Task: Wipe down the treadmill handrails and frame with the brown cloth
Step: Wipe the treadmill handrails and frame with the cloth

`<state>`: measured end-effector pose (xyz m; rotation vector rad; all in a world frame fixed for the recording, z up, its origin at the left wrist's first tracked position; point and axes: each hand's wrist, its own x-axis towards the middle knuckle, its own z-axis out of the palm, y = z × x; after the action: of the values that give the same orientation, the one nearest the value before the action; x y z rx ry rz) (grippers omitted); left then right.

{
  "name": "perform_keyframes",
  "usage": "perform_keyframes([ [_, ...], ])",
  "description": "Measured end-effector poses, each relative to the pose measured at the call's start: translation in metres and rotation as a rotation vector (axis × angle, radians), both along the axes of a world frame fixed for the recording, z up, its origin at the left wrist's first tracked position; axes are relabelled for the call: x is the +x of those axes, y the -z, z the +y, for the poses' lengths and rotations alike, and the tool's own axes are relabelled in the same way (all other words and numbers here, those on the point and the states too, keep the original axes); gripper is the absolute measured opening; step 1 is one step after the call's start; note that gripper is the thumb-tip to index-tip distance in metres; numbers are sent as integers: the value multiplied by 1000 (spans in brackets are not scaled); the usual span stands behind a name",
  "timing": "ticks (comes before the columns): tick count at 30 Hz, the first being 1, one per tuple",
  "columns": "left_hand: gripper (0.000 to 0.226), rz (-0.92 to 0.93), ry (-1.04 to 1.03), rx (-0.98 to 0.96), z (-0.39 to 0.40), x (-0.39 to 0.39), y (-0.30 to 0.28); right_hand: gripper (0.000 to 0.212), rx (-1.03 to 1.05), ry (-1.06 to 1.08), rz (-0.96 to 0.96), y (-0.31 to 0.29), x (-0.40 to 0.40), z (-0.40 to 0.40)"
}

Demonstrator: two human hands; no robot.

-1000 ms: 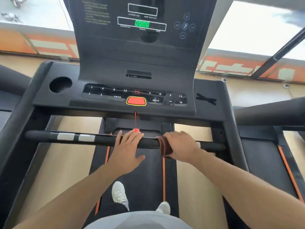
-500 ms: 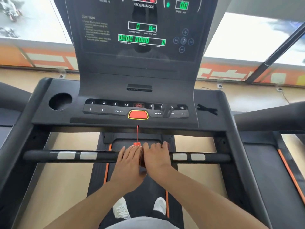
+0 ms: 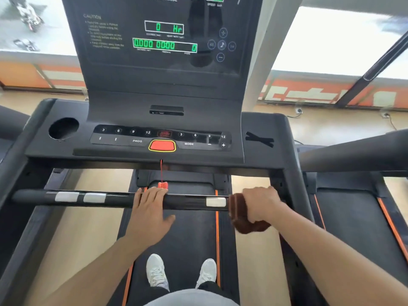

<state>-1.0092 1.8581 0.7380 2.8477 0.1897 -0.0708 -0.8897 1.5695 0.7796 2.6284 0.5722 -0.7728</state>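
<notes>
The brown cloth [image 3: 241,215] is clenched around the crossbar handrail [image 3: 119,198] by the right hand [image 3: 259,204], lower right of centre; the bar's long axis extends leftward, where the left hand [image 3: 150,208] is laid flat.

The right hand [image 3: 259,205] grips the brown cloth [image 3: 240,217] wrapped round the front handrail [image 3: 119,198], while the left hand [image 3: 150,212] rests flat on the bar, its fingers just below the red safety clip [image 3: 163,184].
</notes>
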Motion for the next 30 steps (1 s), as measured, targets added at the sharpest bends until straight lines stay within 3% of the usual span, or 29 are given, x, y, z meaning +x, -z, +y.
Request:
perform_keyframes([
  [4, 79, 10, 16, 38, 0, -3, 1, 47, -75, -74, -67, 4, 0, 3],
  [9, 95, 59, 37, 44, 1, -3, -2, 29, 299, -75, -49, 11, -11, 32],
  [17, 120, 176, 70, 26, 4, -2, -7, 59, 526, -178, 204, 16, 5, 45],
  [21, 127, 196, 66, 35, 1, -1, -9, 52, 554, -244, 253, 11, 2, 94],
  [24, 126, 209, 43, -13, 0, 2, -13, 51, 581, -318, 200, 15, -11, 144],
  [27, 122, 226, 22, -67, -1, 2, -18, 40, 553, -357, 13, 19, -28, 166],
  [30, 120, 217, -3, -95, -4, 2, -21, 48, 517, -362, -175, 29, -47, 167],
])
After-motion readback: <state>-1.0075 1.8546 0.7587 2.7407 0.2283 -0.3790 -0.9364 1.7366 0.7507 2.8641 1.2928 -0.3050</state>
